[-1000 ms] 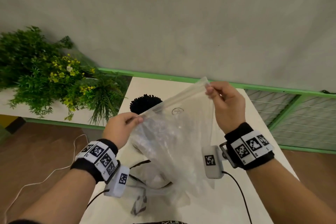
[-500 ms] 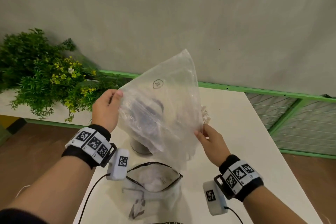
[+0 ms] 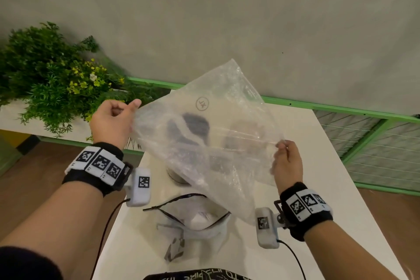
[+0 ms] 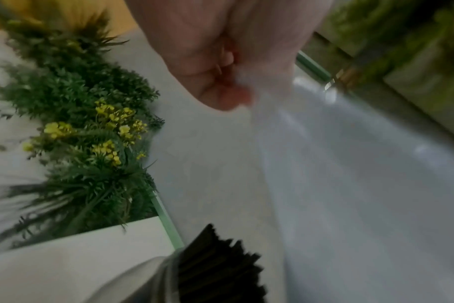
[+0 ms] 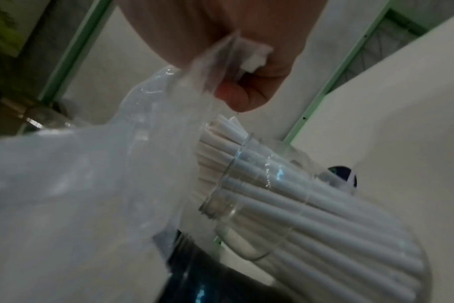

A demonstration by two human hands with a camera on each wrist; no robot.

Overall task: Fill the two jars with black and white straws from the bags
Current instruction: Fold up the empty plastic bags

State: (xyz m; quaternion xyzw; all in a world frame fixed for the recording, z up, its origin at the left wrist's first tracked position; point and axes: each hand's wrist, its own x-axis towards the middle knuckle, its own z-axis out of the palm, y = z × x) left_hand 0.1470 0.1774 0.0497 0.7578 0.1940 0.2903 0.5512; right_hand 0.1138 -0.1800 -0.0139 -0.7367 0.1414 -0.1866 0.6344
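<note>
Both hands hold a clear plastic bag (image 3: pixel 204 134) stretched in the air above the white table (image 3: pixel 318 166). My left hand (image 3: pixel 116 120) pinches its left edge (image 4: pixel 249 82); my right hand (image 3: pixel 287 159) pinches its zip corner (image 5: pixel 246 55). The bag looks empty. Behind it, dimly seen through the plastic, stand a jar of black straws (image 3: pixel 195 125) and a jar of white straws (image 3: pixel 241 134). The black straws (image 4: pixel 215 266) show in the left wrist view. The glass jar (image 5: pixel 285 184) packed with white straws (image 5: pixel 324 215) shows in the right wrist view.
Another clear bag with a black zip edge (image 3: pixel 193 216) lies open on the table near me. Green plants with yellow flowers (image 3: pixel 52 88) fill a ledge at the left. A green rail (image 3: pixel 341 107) and a wire grid (image 3: pixel 386 154) border the table's far and right sides.
The bag has been turned over: my right hand dropped from the top corner to the lower right, my left hand rose and moved left, and the bag is spread wider.
</note>
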